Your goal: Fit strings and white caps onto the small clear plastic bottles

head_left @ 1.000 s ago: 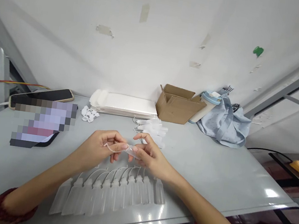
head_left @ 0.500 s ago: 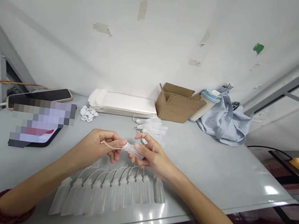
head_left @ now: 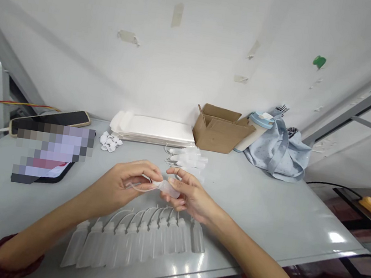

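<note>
A small translucent squeeze bottle (head_left: 171, 190) lies tilted between my hands above the table, its thin curved tube (head_left: 140, 190) pointing left. My right hand (head_left: 194, 198) is closed round the bottle's body. At the neck end, my left hand (head_left: 127, 186) pinches with thumb and fingers; the neck is partly hidden by them. Below my hands, a row of similar bottles (head_left: 136, 246) lies side by side near the front edge, several with curved tubes at their tops. Beyond my right hand is a small pile of translucent bottles (head_left: 187, 158).
Small white ring-like caps (head_left: 111, 142) lie heaped left of centre. Behind are flat white boxes (head_left: 155, 130), an open cardboard box (head_left: 222, 137), a cup (head_left: 252, 130) and a light blue cloth bag (head_left: 278, 152). Two phones (head_left: 67, 118) (head_left: 50, 177) rest at left on the grey table (head_left: 264, 214).
My left fingers have shifted from a thumb pinch to a curled grip over the bottle's neck. The tube hangs slightly lower; my right hand keeps its hold on the body.
</note>
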{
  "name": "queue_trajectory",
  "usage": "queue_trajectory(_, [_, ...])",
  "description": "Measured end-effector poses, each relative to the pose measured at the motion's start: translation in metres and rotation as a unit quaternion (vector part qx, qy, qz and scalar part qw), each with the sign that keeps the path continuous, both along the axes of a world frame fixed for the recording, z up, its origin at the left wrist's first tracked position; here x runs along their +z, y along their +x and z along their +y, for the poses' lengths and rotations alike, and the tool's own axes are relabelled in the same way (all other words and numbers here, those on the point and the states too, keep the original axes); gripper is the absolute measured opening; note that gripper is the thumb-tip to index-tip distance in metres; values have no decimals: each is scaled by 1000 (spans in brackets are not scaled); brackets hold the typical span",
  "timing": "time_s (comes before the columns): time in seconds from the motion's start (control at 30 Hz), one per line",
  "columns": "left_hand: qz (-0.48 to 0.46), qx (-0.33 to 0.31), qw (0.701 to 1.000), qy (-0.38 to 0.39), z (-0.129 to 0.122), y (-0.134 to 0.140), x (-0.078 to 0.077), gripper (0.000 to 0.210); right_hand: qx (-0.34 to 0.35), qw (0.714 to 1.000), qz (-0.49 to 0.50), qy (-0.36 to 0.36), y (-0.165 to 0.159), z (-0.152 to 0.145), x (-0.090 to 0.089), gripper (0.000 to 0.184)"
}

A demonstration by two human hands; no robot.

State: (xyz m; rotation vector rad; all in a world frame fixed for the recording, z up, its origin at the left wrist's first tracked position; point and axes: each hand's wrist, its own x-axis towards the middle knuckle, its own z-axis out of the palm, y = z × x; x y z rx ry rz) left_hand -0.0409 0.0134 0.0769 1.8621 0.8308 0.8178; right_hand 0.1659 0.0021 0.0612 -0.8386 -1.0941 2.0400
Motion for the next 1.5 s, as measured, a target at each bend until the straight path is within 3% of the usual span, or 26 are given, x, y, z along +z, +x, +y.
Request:
queue_trajectory(0.17, [-11, 20, 991, -133, 0, 2, 6, 24, -11, 998, -22, 52, -2, -3, 1, 30])
queue_trajectory(0.3, [55, 46, 986, -152, -1, 4, 5, 33, -31, 990, -62, 126, -5, -6, 2, 29])
queue_trajectory(0.4, [93, 47, 991, -89, -4, 5, 2, 33, -49, 983, -98, 146, -7, -8, 4, 27])
queue_trajectory(0.57, [103, 55, 985, 131, -8, 10, -4, 23, -82, 979, -134, 132, -8, -9, 5, 21])
queue_trajectory(0.63, [98, 55, 983, 143, -9, 12, -6, 22, -85, 980, -134, 120, -8, -8, 5, 21])
queue_trajectory(0.8, [134, 37, 990, -16, -9, 13, -2, 36, -82, 978, -135, 139, -10, -8, 4, 23])
queue_trajectory(0.93, [84, 37, 986, -139, -7, 13, -2, 35, -74, 968, -155, 181, -8, -10, 4, 21])
queue_trajectory(1.03, [30, 64, 973, -221, -4, 13, -5, 35, -68, 917, -245, 307, -4, -10, 1, 21])
queue_trajectory(1.13, [-22, 107, 954, -281, -2, 12, -5, 35, -85, 796, -356, 482, 0, -6, -5, 26])
queue_trajectory(1.2, [-38, 109, 945, -306, -2, 11, -4, 35, -103, 722, -396, 558, 1, -3, -9, 26])
queue_trajectory(1.27, [-40, 95, 945, -310, -3, 11, -3, 38, -121, 682, -405, 596, 1, -1, -13, 26])
queue_trajectory(1.3, [-35, 89, 950, -297, -4, 10, -2, 40, -129, 678, -397, 606, 2, -1, -14, 27])
queue_trajectory(1.4, [5, 82, 978, -194, -6, 9, -2, 42, -144, 717, -341, 590, 2, -2, -12, 25])
queue_trajectory(1.5, [66, 71, 995, -7, -10, 7, -1, 34, -136, 833, -267, 465, 4, -4, -5, 24])
